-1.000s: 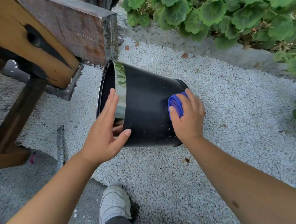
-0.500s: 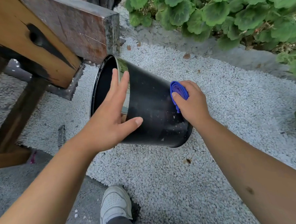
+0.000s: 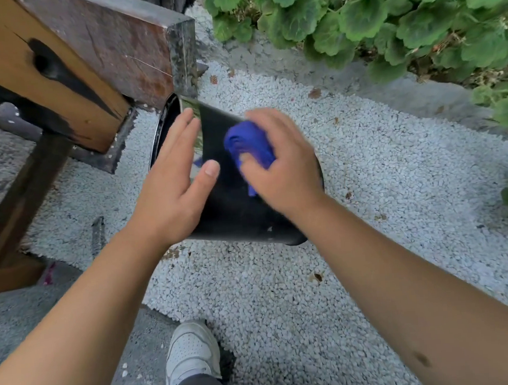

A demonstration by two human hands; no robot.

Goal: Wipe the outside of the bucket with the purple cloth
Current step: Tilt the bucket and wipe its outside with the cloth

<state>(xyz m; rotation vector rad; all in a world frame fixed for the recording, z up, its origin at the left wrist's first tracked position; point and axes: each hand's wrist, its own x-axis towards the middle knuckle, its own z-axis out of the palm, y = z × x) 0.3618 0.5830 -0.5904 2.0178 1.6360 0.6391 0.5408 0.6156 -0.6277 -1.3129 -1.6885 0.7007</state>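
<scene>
Head view showed your black bucket (image 3: 232, 206) tipped on its side on the white gravel (image 3: 366, 184), its open mouth turned to the far left, just beside the wooden beam (image 3: 58, 70). Your left hand (image 3: 174, 183) lay flat on the bucket's wall near the rim, fingers straight and thumb spread. Your right hand (image 3: 284, 166), blurred, curled its fingers round the bunched purple cloth (image 3: 248, 146) and pressed it against the upper side of the bucket. Your white shoe (image 3: 192, 353) stood on the near edge of the gravel. Green plants (image 3: 385, 17) filled the far right, beyond a grey kerb (image 3: 375, 90).
</scene>
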